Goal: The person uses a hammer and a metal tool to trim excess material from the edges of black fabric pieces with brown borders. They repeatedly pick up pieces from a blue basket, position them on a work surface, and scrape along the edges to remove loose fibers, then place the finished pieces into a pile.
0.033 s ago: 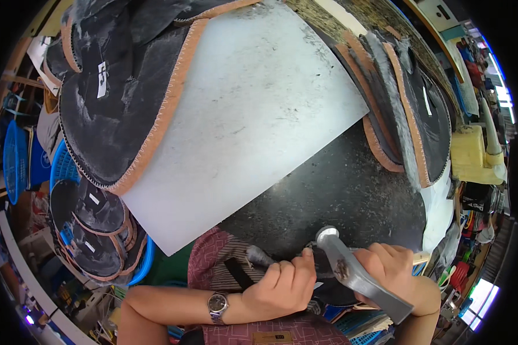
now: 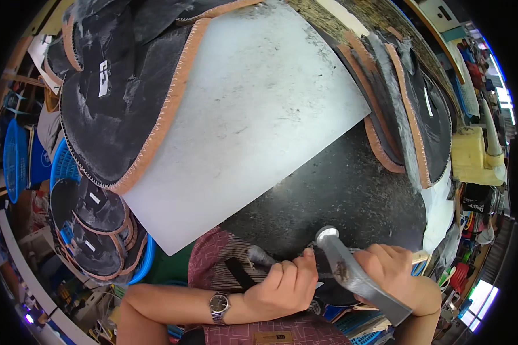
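My right hand point(image 2: 391, 269) is closed around a hammer point(image 2: 354, 270). The hammer's round, shiny face points up and away, and its flat tail slants down toward my right forearm. Close beside it, at the near edge of the black work surface point(image 2: 328, 195), my left hand point(image 2: 288, 284) is closed with its thumb up, gripping a black piece with grey fuzzy edging point(image 2: 260, 256). Part of this piece shows between my hands; the rest is hidden behind my fingers. A metal watch is on my left wrist.
A translucent white board point(image 2: 253, 115) covers much of the surface. Black pieces with tan stitched edges point(image 2: 126, 115) lie at the left, and others point(image 2: 429, 115) stack at the right. A blue basket point(image 2: 147, 259) holds similar pieces. A yellowish container point(image 2: 472, 150) stands far right.
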The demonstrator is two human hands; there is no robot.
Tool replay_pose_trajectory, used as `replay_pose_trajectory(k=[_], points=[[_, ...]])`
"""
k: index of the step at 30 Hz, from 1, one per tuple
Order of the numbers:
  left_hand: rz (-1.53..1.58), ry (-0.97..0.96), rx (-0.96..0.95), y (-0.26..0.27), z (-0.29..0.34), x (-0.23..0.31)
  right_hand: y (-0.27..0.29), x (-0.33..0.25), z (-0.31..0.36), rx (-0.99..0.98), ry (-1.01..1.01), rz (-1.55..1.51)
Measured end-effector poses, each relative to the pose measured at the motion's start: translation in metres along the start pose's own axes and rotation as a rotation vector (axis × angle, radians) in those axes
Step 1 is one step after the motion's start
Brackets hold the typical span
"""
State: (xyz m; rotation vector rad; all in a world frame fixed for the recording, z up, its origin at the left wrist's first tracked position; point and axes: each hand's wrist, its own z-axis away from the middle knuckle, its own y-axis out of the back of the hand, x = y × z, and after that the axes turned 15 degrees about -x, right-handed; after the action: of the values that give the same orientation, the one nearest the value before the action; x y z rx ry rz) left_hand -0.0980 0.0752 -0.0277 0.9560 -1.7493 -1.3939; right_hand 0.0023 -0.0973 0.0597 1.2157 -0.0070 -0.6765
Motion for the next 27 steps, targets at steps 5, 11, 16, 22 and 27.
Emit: replay_pose_trajectory(k=[5,11,16,22,27], points=[[-0.088,-0.006,0.021,-0.003,-0.001,0.002,0.014,0.001,-0.009,0.001,0.048,0.111],[-0.076,0.019,0.0,-0.002,-0.001,0.005,0.014,0.004,-0.012,-0.103,0.114,0.157],[-0.068,0.022,-0.003,0.0,-0.001,0.003,0.007,0.006,-0.008,-0.122,0.169,0.213],[-0.112,0.033,0.0,-0.001,-0.002,0.006,0.014,0.006,-0.005,-0.021,0.135,0.195],[-0.132,0.058,-0.059,0.001,-0.005,0.01,0.016,0.006,-0.006,-0.073,0.1,0.075]])
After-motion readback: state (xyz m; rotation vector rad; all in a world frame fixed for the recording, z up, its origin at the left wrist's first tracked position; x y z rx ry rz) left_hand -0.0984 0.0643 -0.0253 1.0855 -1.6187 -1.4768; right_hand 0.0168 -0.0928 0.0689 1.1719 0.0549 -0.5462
